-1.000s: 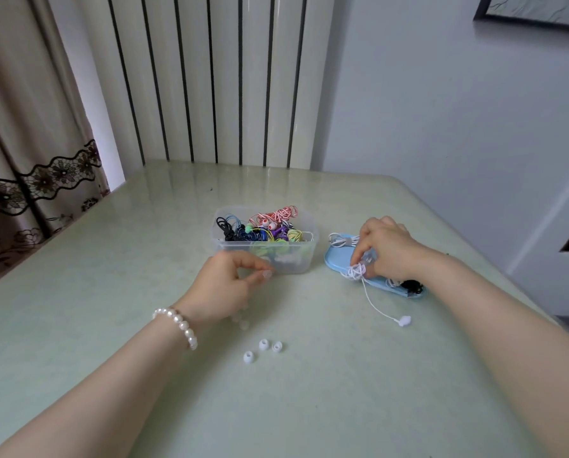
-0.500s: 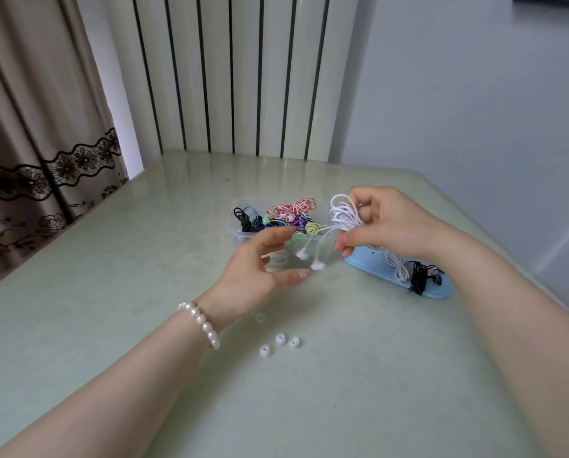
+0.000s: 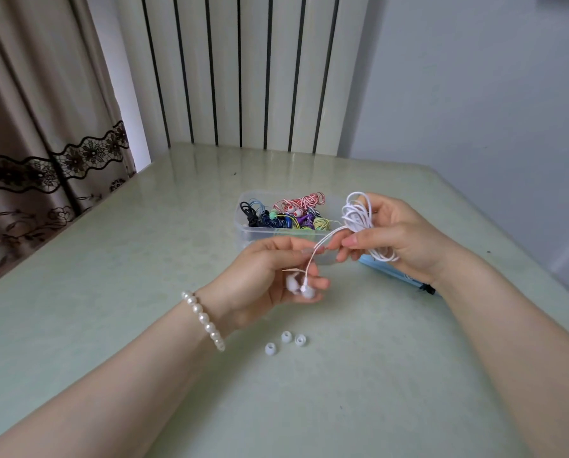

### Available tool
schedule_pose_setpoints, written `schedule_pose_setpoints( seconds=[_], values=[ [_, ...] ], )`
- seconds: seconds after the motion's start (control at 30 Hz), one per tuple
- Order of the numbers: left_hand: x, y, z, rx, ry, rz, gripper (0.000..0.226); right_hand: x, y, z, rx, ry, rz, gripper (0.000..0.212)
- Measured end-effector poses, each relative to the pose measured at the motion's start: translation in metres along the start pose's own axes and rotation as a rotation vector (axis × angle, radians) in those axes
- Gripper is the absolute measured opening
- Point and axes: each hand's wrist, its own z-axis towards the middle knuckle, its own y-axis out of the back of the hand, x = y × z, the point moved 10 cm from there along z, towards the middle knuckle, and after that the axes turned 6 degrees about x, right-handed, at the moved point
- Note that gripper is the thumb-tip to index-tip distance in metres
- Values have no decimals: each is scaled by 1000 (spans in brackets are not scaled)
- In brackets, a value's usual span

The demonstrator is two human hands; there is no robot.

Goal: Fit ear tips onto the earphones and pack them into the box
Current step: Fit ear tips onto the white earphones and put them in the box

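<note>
My right hand (image 3: 398,236) grips a coiled bundle of white earphone cable (image 3: 357,214) above the table. Two thin leads run down from the bundle to my left hand (image 3: 266,276), whose fingers curl round the two white earbuds (image 3: 301,287). Three loose translucent ear tips (image 3: 286,342) lie on the table just below my left hand. A clear plastic box (image 3: 253,234) behind my hands holds several coloured earphones. A blue tray (image 3: 395,274) lies partly hidden under my right wrist, with a bit of black earphone showing at its right end.
The pale green table (image 3: 144,259) runs back to a white radiator and a curtain at the left. Its right edge lies close beyond the blue tray. A pearl bracelet (image 3: 203,320) sits on my left wrist.
My right hand lifted the white earphones off the blue tray and brought them toward the middle. My left hand rose from the table and took hold of the hanging earbuds.
</note>
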Motion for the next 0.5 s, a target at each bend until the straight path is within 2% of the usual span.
schedule_pose_setpoints(
  seconds=[0.1, 0.23, 0.37, 0.5],
  values=[
    [6, 8, -1, -62, 74, 19, 11, -14, 15, -5, -37, -71, -130, 27],
    [11, 21, -1, -149, 117, 25, 14, -48, 18, -17, 61, -340, -448, 25],
    [16, 23, -2, -144, 171, -13, 20, -68, 11, -24, 213, -505, -813, 26],
    [23, 19, -5, -113, 254, -143, 34, -69, 5, -28, 258, -583, -936, 34]
  ],
)
